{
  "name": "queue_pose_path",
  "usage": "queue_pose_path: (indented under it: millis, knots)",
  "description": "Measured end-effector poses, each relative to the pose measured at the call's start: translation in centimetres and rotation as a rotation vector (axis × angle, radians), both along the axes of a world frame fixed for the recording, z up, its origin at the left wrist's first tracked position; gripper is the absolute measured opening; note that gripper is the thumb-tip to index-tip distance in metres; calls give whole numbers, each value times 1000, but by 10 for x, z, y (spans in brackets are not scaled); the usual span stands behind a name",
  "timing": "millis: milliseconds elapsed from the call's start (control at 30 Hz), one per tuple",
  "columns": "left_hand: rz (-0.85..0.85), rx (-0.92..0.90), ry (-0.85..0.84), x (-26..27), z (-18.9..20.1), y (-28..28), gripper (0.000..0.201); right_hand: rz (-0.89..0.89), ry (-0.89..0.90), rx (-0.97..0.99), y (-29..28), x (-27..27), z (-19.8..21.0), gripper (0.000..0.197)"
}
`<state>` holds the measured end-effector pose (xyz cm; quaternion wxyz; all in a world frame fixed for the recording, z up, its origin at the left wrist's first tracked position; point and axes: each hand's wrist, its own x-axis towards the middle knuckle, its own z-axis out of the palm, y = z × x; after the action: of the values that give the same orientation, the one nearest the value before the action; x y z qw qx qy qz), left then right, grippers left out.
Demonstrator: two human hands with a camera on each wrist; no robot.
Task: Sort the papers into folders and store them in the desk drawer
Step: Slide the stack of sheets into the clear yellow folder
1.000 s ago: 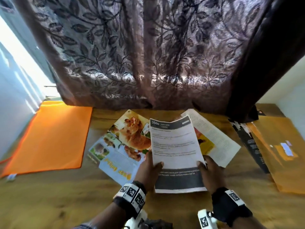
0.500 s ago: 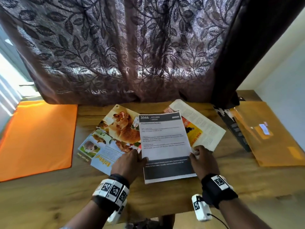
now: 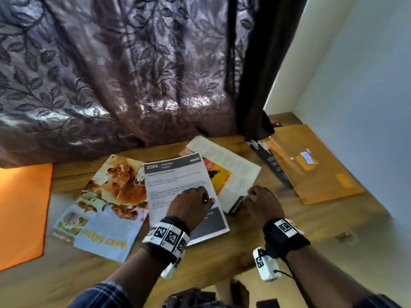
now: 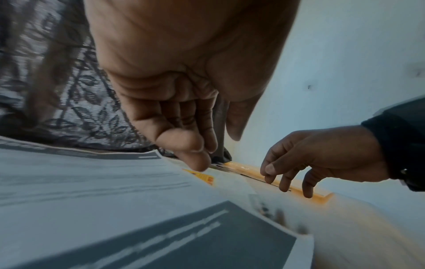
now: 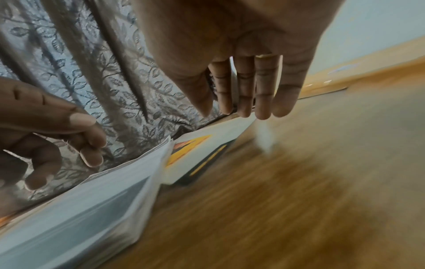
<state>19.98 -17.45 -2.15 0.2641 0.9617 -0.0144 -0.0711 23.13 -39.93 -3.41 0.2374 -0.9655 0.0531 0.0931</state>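
head: left hand (image 3: pixel 193 203) loosely curled over the "3566" sheet (image 3: pixel 178 181) lying flat on the wooden desk (image 3: pixel 222 258), right hand (image 3: pixel 262 203) beside it over a text page (image 3: pixel 235 174), orange folder (image 3: pixel 20 210) far left | left wrist: fingers relaxed, gripping nothing | right wrist: fingers straight, hanging above the desk, nothing held.

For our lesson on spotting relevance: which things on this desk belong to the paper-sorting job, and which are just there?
Part of the job:
printed sheet
food flyer
yellow leaflet
orange folder
tan folder

Just there:
curtain
wall
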Motion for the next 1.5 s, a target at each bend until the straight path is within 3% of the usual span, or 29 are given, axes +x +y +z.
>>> queue_pose_path:
  millis: [367,500,733,867,1000,1100,1200,1367,1500]
  knots:
    - [-46,-62,52,63,10,-158,24,-76,-103,14,-166,55,4,26]
    - [-52,-73,105,85,5,-211,28,-168,-78,-76,-224,74,7,31]
    - [-5,-199,224,106,-2,-272,53,-365,103,-222,-305,97,4,66]
    - [1,-286,269,111,-5,-292,54,-374,176,-216,-324,104,-4,81]
    - [71,-409,340,118,-8,-301,68,-358,170,-270,-332,109,-6,75]
    - [93,-462,350,122,-8,-304,53,-373,182,-239,-338,114,-3,68]
    - [150,-491,308,125,-9,-304,56,-380,170,-183,-343,118,-1,52]
    - [248,-616,262,130,3,-301,72,-331,-2,265,-348,110,1,14]
    - [339,-721,258,127,4,-290,82,-305,13,507,-347,91,-2,9]
